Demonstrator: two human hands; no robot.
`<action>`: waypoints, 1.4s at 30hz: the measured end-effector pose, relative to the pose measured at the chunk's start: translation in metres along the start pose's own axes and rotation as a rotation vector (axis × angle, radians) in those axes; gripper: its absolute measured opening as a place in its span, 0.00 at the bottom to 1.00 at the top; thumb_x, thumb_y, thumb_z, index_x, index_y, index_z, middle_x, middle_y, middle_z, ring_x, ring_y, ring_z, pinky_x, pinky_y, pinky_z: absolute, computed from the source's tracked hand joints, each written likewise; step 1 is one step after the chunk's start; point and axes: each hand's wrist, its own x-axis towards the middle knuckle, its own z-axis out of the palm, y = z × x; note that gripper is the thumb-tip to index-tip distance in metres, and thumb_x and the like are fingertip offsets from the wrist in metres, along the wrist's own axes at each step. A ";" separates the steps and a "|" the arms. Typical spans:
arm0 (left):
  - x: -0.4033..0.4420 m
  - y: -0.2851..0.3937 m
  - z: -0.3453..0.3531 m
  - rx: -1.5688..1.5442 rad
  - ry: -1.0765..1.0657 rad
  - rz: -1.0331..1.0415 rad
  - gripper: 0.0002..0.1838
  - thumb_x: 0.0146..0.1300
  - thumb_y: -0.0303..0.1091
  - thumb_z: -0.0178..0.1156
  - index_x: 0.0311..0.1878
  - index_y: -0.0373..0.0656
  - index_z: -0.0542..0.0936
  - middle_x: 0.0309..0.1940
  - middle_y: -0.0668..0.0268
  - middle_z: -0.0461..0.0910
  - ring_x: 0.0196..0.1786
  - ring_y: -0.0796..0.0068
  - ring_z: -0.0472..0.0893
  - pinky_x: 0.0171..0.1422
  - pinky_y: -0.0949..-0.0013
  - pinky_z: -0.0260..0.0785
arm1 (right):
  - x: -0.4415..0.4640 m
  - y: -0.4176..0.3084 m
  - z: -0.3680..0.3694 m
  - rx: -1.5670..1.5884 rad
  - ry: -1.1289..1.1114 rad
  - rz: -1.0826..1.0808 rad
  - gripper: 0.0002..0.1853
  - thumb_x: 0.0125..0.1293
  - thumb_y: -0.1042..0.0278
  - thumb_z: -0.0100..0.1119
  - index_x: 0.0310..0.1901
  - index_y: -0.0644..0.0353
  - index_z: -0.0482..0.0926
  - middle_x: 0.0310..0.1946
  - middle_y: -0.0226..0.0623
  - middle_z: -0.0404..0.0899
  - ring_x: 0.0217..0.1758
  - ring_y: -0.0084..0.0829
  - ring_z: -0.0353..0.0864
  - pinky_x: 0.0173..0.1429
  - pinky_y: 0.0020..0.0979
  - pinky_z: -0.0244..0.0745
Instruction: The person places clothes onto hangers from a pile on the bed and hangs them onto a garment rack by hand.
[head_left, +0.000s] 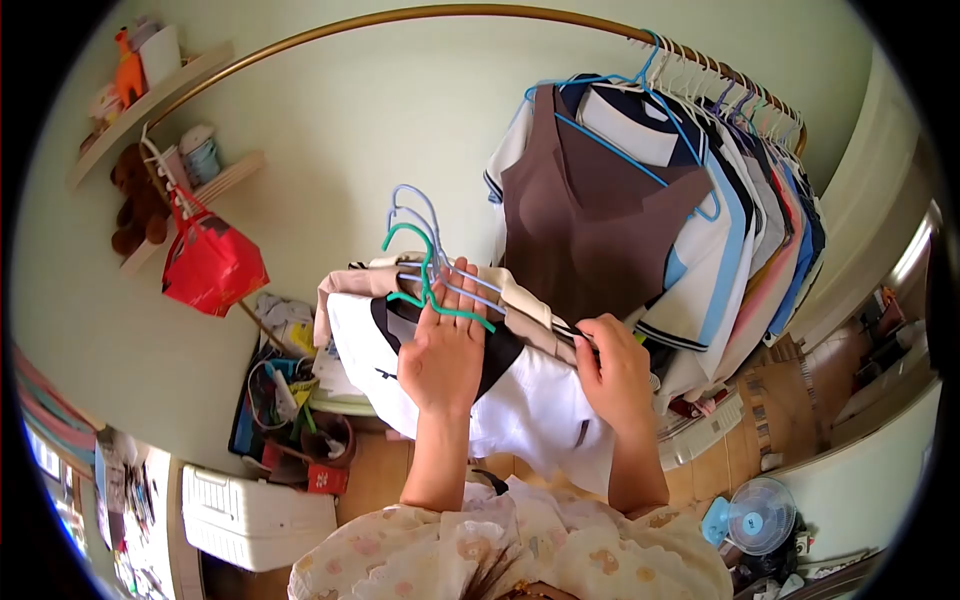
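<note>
My left hand (445,350) is palm up, its fingers extended among the necks of several hangers, bearing their weight. A green hanger (432,275) is in front, with blue-lilac hangers (425,215) behind it. From them hang a white shirt (540,400) with a black collar area, a beige garment (340,295) and a cream one (515,295). My right hand (615,365) is closed around the shoulder edge of these garments, thumb toward me; its fingertips are partly hidden. Behind, a brown sleeveless top (590,210) hangs on a blue hanger (645,80).
A curved brass rail (450,12) carries many clothes at the right. At the left hang a red bag (215,255) and shelves with a teddy bear (138,200). Below stand a white storage box (255,515), a bin (325,437) and a blue fan (760,515).
</note>
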 end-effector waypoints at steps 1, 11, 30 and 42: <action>0.007 0.001 -0.004 -0.009 -0.017 0.001 0.42 0.52 0.39 0.54 0.71 0.32 0.54 0.75 0.50 0.47 0.78 0.57 0.45 0.81 0.58 0.39 | 0.005 0.002 0.005 -0.009 0.027 0.015 0.05 0.60 0.77 0.58 0.38 0.62 0.74 0.30 0.42 0.73 0.33 0.45 0.75 0.35 0.40 0.71; 0.052 0.008 -0.026 -0.050 -0.086 -0.106 0.46 0.53 0.40 0.57 0.73 0.33 0.50 0.76 0.49 0.42 0.79 0.58 0.41 0.80 0.58 0.38 | 0.062 0.026 -0.004 -0.107 0.313 0.170 0.05 0.60 0.78 0.59 0.38 0.63 0.75 0.29 0.42 0.74 0.31 0.43 0.75 0.34 0.35 0.70; 0.096 -0.019 -0.054 -0.092 -0.088 -0.123 0.46 0.53 0.39 0.58 0.73 0.34 0.51 0.76 0.49 0.43 0.79 0.58 0.42 0.81 0.58 0.36 | 0.157 0.145 -0.052 -0.317 0.567 0.230 0.08 0.66 0.70 0.59 0.43 0.64 0.80 0.39 0.40 0.81 0.41 0.31 0.82 0.39 0.28 0.79; 0.107 -0.033 -0.053 -0.071 -0.069 -0.124 0.47 0.52 0.38 0.58 0.73 0.33 0.49 0.76 0.48 0.41 0.79 0.58 0.41 0.80 0.58 0.38 | 0.129 0.128 -0.043 -0.677 0.703 -0.015 0.12 0.63 0.70 0.61 0.48 0.57 0.79 0.45 0.35 0.78 0.50 0.39 0.73 0.53 0.37 0.66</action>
